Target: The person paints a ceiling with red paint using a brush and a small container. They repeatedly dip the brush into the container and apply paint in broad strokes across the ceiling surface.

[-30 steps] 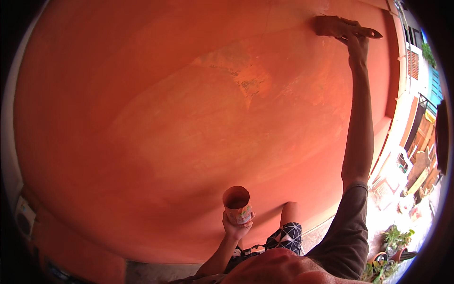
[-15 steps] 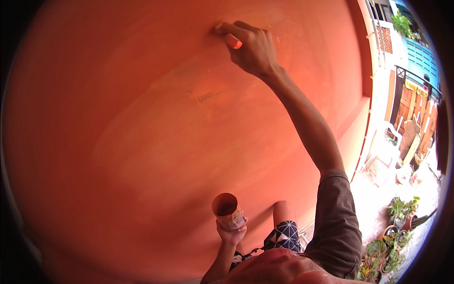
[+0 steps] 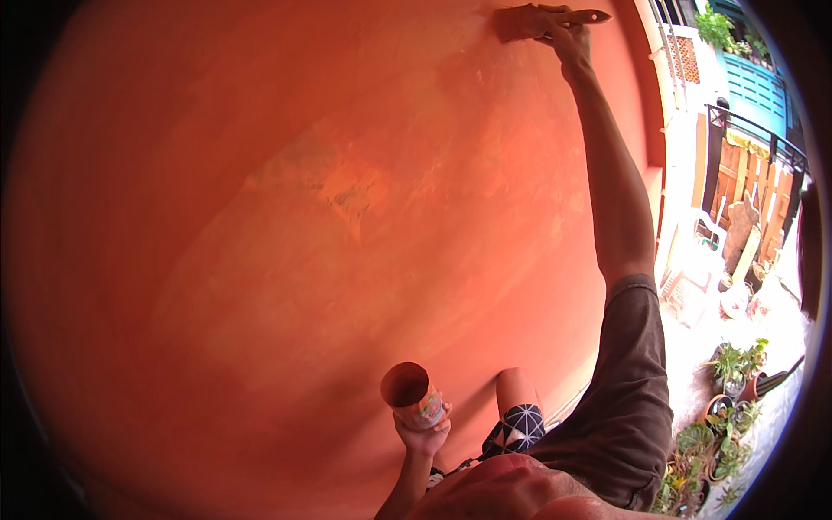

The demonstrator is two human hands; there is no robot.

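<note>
High on the orange wall (image 3: 260, 286), my right hand (image 3: 568, 36) grips a paintbrush (image 3: 520, 23). Its bristles point left against the wall, and the end of its handle sticks out to the right. My right arm is stretched almost straight upward. Low in front of me, my left hand (image 3: 425, 431) is wrapped round a paint can (image 3: 424, 407) with a coloured label. The can's round mouth faces up and toward the wall; its inside looks orange-brown, and how much paint it holds I cannot tell. Patchy, uneven paint marks the middle of the wall.
My bent knee (image 3: 516, 390) is close to the wall. Beyond the wall's right edge are a white plastic chair (image 3: 693, 260), wooden boards (image 3: 750, 204) by a dark railing (image 3: 763, 134), and potted plants (image 3: 715, 442) at the lower right.
My right hand has swept right and slightly up across the wall with the paintbrush, and the brush now shows side-on. My left hand with the paint can has shifted only slightly.
</note>
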